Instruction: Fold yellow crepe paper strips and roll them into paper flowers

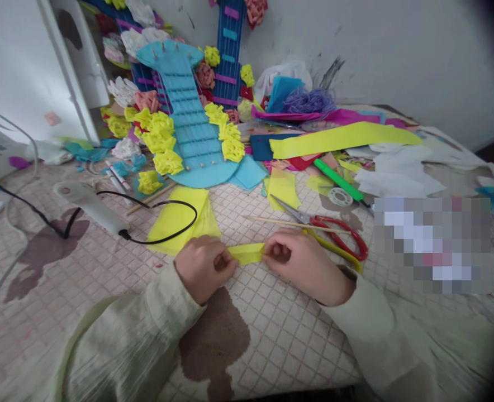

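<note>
A narrow yellow paper strip (247,253) stretches between my two hands, just above the tabletop. My left hand (205,266) pinches its left end between thumb and fingers. At the right end, my right hand (299,259) pinches it in the same way. Behind my left hand lie several yellow paper sheets (180,215). Beside my right hand rest scissors (343,231) with red and yellow handles, and a thin wooden stick (272,220) crosses their blades. A white glue gun (91,206) with a black cord lies to the left.
A blue paper instrument-shaped board (190,123) with yellow paper flowers (158,137) leans at the back. To the right are a green cutter (338,180), a tape roll (340,196), a long yellow strip (343,139) and purple yarn (309,101). The quilted cloth (289,346) has worn brown patches.
</note>
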Available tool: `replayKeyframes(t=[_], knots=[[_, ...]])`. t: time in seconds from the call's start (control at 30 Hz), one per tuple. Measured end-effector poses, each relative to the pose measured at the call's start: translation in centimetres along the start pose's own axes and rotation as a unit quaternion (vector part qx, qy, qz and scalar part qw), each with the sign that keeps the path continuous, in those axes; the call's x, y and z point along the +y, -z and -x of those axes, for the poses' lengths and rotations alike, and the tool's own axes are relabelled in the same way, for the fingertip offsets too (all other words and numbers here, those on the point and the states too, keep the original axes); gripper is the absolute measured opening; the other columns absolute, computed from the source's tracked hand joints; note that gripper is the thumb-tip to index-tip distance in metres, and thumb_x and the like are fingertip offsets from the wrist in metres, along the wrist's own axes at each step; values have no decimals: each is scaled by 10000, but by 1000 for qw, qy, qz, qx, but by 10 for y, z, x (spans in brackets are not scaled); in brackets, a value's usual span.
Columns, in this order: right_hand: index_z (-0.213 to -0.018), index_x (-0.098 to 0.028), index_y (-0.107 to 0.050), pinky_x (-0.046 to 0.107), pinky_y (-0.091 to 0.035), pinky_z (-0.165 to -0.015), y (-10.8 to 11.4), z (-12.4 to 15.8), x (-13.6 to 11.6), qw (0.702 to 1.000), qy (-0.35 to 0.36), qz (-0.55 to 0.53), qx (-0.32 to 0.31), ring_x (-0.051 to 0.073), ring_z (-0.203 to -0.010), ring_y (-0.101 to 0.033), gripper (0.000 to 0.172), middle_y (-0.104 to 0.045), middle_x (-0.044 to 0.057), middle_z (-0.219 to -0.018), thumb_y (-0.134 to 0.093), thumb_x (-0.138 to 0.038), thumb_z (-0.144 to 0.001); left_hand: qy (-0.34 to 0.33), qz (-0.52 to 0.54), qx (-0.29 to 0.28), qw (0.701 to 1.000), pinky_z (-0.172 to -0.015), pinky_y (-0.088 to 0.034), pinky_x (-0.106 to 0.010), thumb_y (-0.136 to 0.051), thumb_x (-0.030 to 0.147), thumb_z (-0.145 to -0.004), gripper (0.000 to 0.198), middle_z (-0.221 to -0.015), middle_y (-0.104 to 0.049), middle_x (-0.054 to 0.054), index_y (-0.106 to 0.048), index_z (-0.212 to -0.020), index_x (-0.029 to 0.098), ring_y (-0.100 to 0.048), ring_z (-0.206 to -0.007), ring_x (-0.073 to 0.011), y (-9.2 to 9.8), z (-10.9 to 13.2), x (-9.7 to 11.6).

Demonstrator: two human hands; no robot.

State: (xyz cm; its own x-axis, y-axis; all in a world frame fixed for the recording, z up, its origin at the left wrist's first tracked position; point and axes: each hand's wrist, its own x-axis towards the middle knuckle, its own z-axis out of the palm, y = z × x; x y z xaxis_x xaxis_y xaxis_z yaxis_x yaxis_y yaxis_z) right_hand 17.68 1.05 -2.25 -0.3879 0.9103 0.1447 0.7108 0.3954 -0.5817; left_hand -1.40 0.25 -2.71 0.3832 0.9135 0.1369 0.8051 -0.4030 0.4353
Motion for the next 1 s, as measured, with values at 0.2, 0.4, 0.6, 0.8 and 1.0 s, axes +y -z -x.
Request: replayKeyframes(t=[0.2,0.4,0.6,0.8,1.0], knots=[[-663,-176,-505,254,-360,-634,-1,3,0,997,75,16,-11,118,-681,-465,137,-505,-9,-681,-479,-47,-702,-4,-8,7,1000,-517,-334,-243,-582,254,-649,204,-503,-457,30,-463,-508,166,-429,-503,-109,6,-1,-2],[-753,-196,-577,307,-312,-719,-4,7,1,992,112,49,-19,139,-789,-451,167,-514,6,-780,-476,-63,-757,-4,3,-14,1000,-515,-313,-234,-562,225,-660,200,-509,-439,33,-433,-518,168,-421,-515,-109,6,0,-3],[-886,-309,-610,337,-252,-693,-4,8,-1,974,176,131,-49,155,-787,-385,301,-460,5,-804,-457,-72,-780,-9,9,-10,1000,-517,-303,-234,-547,210,-668,213,-508,-414,36,-406,-513,172,-411,-514,-108,3,1,-3],[-930,-380,-600,345,-214,-674,-5,10,-4,969,170,162,-77,163,-793,-363,304,-467,-3,-812,-472,-135,-801,-1,10,-11,1000,-513,-298,-231,-552,212,-659,222,-511,-404,38,-392,-510,174,-402,-515,-108,4,1,-3],[-688,-311,-667,334,-217,-695,0,12,-2,985,110,127,-31,159,-818,-366,181,-481,-4,-751,-556,-185,-753,7,15,-14,1000,-517,-297,-224,-554,214,-649,225,-509,-402,42,-385,-506,172,-398,-519,-102,2,0,-3]])
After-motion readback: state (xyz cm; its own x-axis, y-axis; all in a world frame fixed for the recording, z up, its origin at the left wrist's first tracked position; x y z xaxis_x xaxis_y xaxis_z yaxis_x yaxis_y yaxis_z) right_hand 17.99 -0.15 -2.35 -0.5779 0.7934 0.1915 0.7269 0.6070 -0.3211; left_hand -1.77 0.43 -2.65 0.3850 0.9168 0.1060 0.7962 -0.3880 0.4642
